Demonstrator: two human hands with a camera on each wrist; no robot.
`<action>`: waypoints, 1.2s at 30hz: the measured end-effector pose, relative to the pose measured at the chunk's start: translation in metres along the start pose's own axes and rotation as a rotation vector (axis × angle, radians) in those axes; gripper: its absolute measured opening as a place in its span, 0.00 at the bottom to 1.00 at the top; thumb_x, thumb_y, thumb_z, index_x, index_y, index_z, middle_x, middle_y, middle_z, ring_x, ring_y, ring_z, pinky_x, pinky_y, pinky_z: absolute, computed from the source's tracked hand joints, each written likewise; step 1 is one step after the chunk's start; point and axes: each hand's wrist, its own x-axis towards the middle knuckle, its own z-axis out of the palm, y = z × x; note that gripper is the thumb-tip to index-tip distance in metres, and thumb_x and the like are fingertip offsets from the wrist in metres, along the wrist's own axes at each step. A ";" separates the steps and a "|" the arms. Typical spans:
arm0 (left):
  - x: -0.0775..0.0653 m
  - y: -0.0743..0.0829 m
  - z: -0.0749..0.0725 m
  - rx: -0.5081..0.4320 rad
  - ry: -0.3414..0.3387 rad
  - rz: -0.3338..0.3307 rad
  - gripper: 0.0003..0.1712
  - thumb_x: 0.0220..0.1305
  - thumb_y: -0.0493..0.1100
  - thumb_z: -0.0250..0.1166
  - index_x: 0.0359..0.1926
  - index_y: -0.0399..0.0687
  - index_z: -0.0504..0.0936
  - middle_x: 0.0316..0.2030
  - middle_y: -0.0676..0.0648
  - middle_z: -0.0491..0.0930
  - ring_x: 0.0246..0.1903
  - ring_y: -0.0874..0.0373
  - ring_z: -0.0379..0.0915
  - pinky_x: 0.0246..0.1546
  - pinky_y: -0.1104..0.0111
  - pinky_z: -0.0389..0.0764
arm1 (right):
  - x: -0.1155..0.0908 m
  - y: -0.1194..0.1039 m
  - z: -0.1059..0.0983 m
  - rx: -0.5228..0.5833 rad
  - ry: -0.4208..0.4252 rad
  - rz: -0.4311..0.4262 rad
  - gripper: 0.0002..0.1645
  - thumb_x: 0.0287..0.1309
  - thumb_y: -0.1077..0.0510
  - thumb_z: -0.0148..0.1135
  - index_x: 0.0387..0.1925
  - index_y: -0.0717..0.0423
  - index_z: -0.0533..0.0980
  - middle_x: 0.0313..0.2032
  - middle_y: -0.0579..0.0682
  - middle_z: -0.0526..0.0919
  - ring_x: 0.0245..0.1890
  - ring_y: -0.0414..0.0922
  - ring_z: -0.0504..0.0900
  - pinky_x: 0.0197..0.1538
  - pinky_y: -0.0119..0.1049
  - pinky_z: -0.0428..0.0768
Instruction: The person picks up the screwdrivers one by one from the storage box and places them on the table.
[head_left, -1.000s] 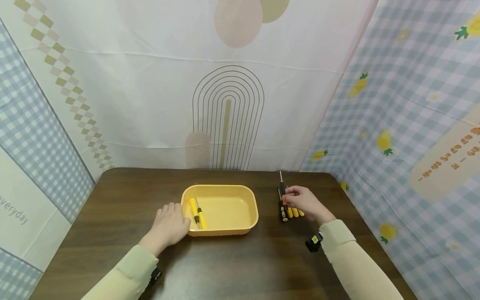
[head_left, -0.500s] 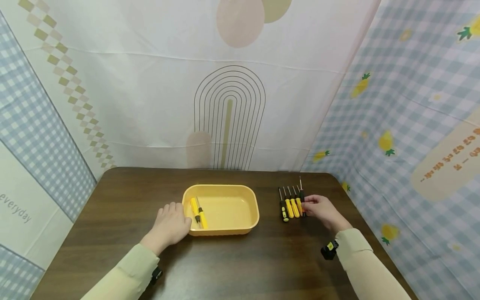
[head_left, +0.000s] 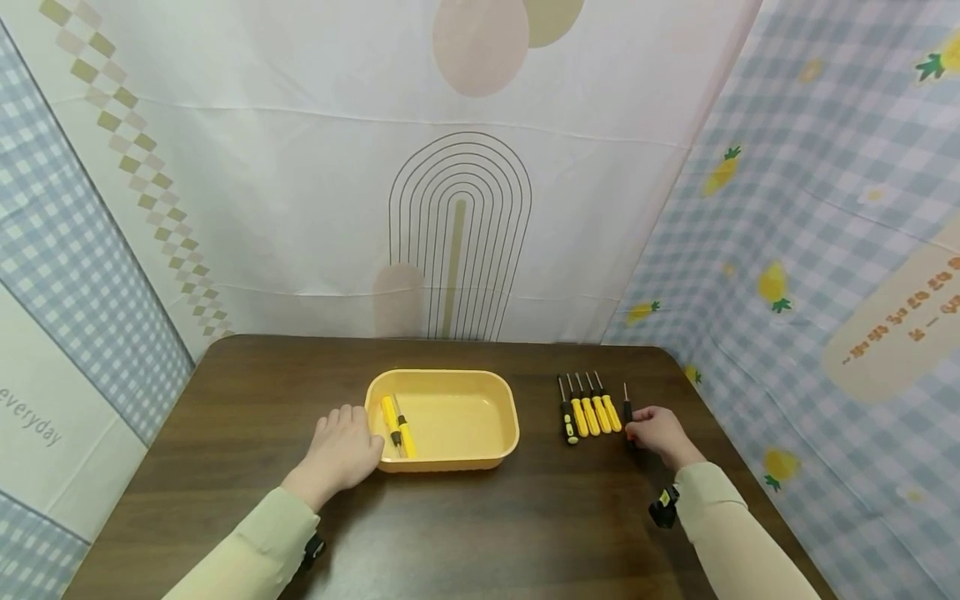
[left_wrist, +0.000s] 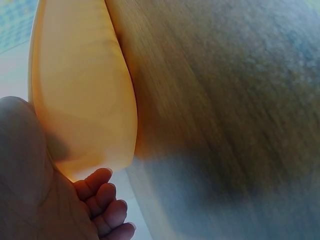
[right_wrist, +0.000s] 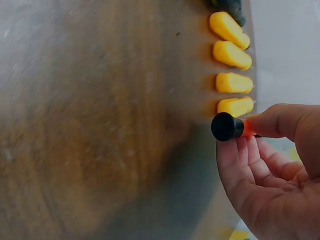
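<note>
In the head view my left hand (head_left: 339, 447) holds the left end of a yellow plastic basket (head_left: 457, 465). The left wrist view has the thumb along the basket's rim and curled fingertips at its end wall. Inside the basket lie two yellow-and-black screwdrivers (head_left: 406, 436). My right hand (head_left: 662, 433) pinches a small black-and-orange screwdriver (head_left: 627, 412) between thumb and fingers, its tip pointing to the far edge. Just left of it, several yellow-handled screwdrivers (head_left: 590, 417) lie side by side, with a black-and-green screwdriver (head_left: 567, 422) at the left end of the row.
All of this stands on a dark brown wooden table (head_left: 480, 533). A white patterned cloth (head_left: 315, 208) hangs behind the table's far edge, and a blue checked cloth (head_left: 757, 217) hangs along the right side.
My right hand has carried the black-and-orange screwdriver rightward, from above the left end of the row to beyond its right end, and lowered it. The left hand and basket stay put.
</note>
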 end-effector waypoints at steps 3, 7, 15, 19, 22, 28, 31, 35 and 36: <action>0.000 0.001 0.000 0.000 0.000 0.000 0.20 0.62 0.49 0.53 0.41 0.32 0.69 0.33 0.41 0.66 0.34 0.46 0.61 0.39 0.53 0.63 | 0.000 0.003 -0.001 0.006 0.011 0.005 0.16 0.56 0.66 0.56 0.44 0.74 0.70 0.29 0.57 0.79 0.29 0.47 0.79 0.35 0.39 0.80; 0.001 0.001 -0.001 0.004 -0.001 0.001 0.20 0.62 0.49 0.53 0.41 0.32 0.69 0.33 0.41 0.66 0.34 0.46 0.61 0.39 0.53 0.63 | 0.002 0.006 0.000 -0.024 0.014 0.014 0.16 0.56 0.66 0.57 0.45 0.74 0.70 0.29 0.57 0.80 0.28 0.46 0.78 0.33 0.38 0.79; 0.001 0.002 -0.002 -0.003 -0.007 -0.007 0.20 0.63 0.49 0.53 0.41 0.32 0.69 0.32 0.42 0.65 0.34 0.46 0.61 0.38 0.54 0.63 | 0.002 0.009 0.001 -0.122 0.022 0.019 0.17 0.55 0.66 0.58 0.45 0.74 0.72 0.32 0.59 0.79 0.29 0.48 0.77 0.31 0.38 0.76; 0.000 0.002 -0.002 -0.005 -0.008 -0.007 0.20 0.63 0.49 0.53 0.41 0.33 0.69 0.32 0.42 0.65 0.34 0.46 0.61 0.38 0.54 0.63 | 0.000 0.009 -0.003 -0.197 0.042 0.020 0.16 0.53 0.66 0.60 0.43 0.73 0.75 0.35 0.59 0.79 0.32 0.50 0.77 0.33 0.41 0.76; 0.000 0.002 -0.002 -0.002 -0.008 -0.010 0.20 0.63 0.49 0.53 0.41 0.33 0.69 0.32 0.42 0.65 0.34 0.46 0.61 0.39 0.54 0.63 | -0.001 0.010 -0.006 -0.229 0.051 0.028 0.14 0.53 0.65 0.62 0.41 0.71 0.76 0.34 0.59 0.80 0.32 0.50 0.77 0.34 0.42 0.76; -0.001 0.001 -0.002 -0.004 -0.009 -0.003 0.20 0.62 0.49 0.53 0.41 0.32 0.69 0.33 0.42 0.65 0.34 0.46 0.61 0.39 0.53 0.63 | 0.003 0.013 -0.006 -0.211 0.081 0.012 0.12 0.54 0.63 0.63 0.37 0.70 0.79 0.29 0.54 0.82 0.30 0.49 0.77 0.34 0.42 0.76; -0.001 0.001 -0.002 -0.008 -0.005 -0.003 0.20 0.62 0.48 0.53 0.41 0.32 0.70 0.33 0.41 0.66 0.35 0.46 0.61 0.39 0.53 0.63 | 0.014 0.013 -0.001 -0.174 0.090 0.015 0.13 0.57 0.61 0.62 0.39 0.70 0.79 0.31 0.56 0.82 0.33 0.50 0.78 0.36 0.43 0.76; 0.000 0.000 0.000 -0.016 0.006 -0.001 0.19 0.62 0.48 0.53 0.40 0.33 0.70 0.32 0.42 0.66 0.34 0.46 0.61 0.39 0.53 0.63 | 0.029 0.013 0.005 -0.086 0.101 0.053 0.16 0.61 0.60 0.61 0.45 0.71 0.79 0.38 0.61 0.82 0.38 0.52 0.79 0.38 0.44 0.78; 0.000 0.001 0.000 -0.019 0.007 -0.001 0.19 0.61 0.48 0.53 0.40 0.33 0.70 0.32 0.42 0.66 0.34 0.46 0.61 0.39 0.53 0.63 | 0.032 0.012 0.005 -0.056 0.104 0.071 0.17 0.61 0.60 0.60 0.46 0.71 0.78 0.40 0.62 0.82 0.38 0.52 0.79 0.39 0.43 0.78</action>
